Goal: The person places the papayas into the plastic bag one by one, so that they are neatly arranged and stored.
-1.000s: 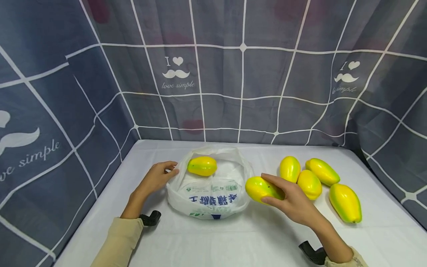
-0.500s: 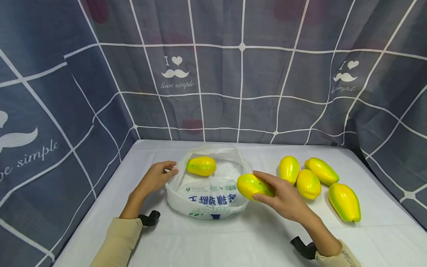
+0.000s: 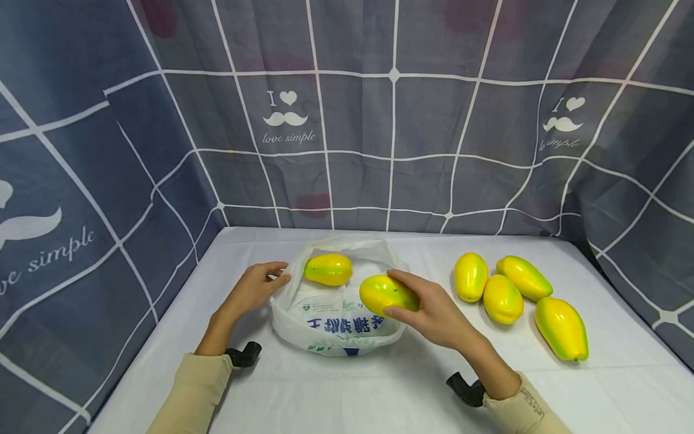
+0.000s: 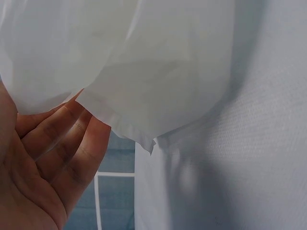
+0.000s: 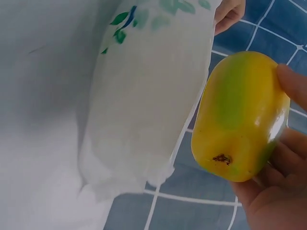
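Note:
A white plastic bag point(image 3: 336, 337) with blue lettering and green leaf prints stands with its mouth spread wide. Inside, toward the back, lies one yellow-green papaya point(image 3: 328, 269). My left hand point(image 3: 259, 286) pinches the bag's left rim, and in the left wrist view its fingers point(image 4: 72, 143) curl partly behind the white film. Over the right part of the bag's mouth, my right hand point(image 3: 434, 310) grips another papaya point(image 3: 386, 293) between thumb and fingers. The right wrist view shows that papaya's dark stem scar point(image 5: 222, 159), with the fruit beside the bag wall in this view.
To the right of the bag, several papayas lie grouped on the white cloth point(image 3: 347, 398), among them a nearer one point(image 3: 561, 330) and a far one point(image 3: 523, 278). A grey curtain point(image 3: 358, 120) with white lines rises behind the table and along both sides.
My right hand has carried its papaya leftward, from beside the bag's right edge to over its mouth. The left hand stays at the rim.

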